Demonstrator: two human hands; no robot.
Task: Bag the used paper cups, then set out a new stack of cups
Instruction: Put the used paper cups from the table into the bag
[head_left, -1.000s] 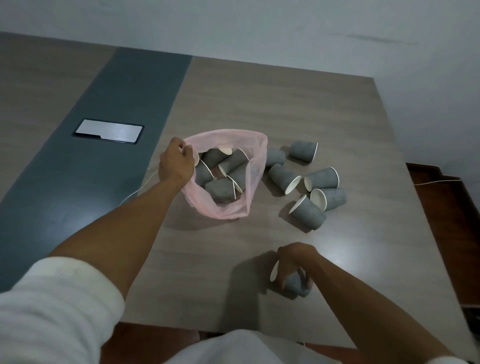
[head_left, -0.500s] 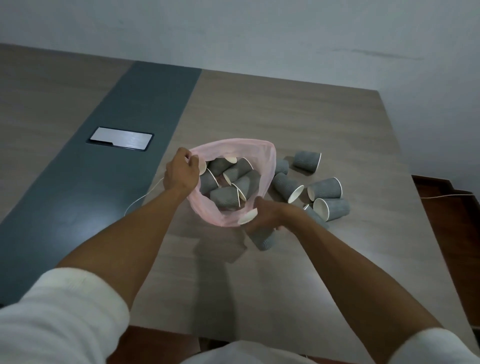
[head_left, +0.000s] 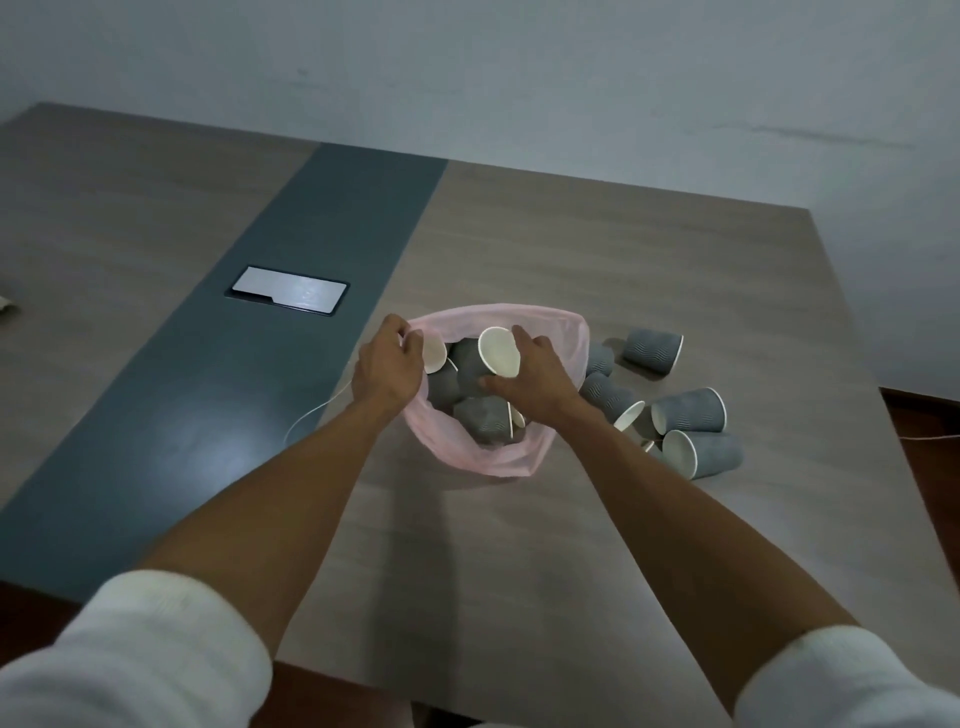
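A pink plastic bag (head_left: 498, 460) lies open on the wooden table (head_left: 597, 260), with several grey ribbed paper cups inside it. My left hand (head_left: 387, 371) pinches the bag's left rim and holds the mouth open. My right hand (head_left: 532, 382) is over the bag's mouth, gripping a grey paper cup (head_left: 496, 353) whose white inside faces me. More grey cups (head_left: 691, 410) lie on their sides on the table just right of the bag, one further back (head_left: 653, 351).
A dark blue-grey strip (head_left: 291, 332) runs down the table left of the bag, with a shiny rectangular panel (head_left: 288, 289) set in it. A thin white cable (head_left: 311, 415) trails near my left wrist. The table's right edge drops to a reddish floor (head_left: 930, 467).
My right hand picked a cup off the table near the front edge, carried it up and forward, and now holds it inside the bag's mouth. The left hand kept hold of the rim.
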